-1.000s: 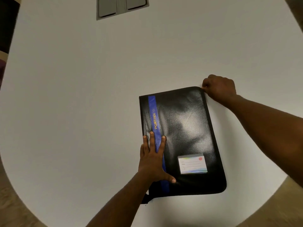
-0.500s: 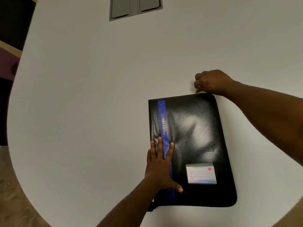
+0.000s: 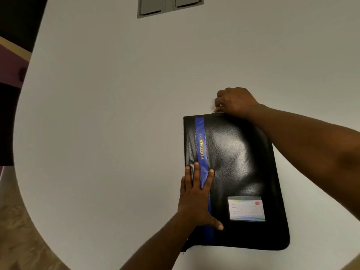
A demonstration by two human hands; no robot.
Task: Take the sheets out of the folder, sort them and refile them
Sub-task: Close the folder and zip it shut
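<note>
The white worktop carries a grey inset panel at its far edge. My left hand lies flat on the black folder, fingers straight over its blue stripe, its grip wide and holding nothing. The folder lies closed and flat on the worktop, right of centre, with a label card near its near right corner. My right hand is curled at the folder's far edge, its grip narrow, seemingly pinching a small zip pull, though that is hard to make out.
</note>
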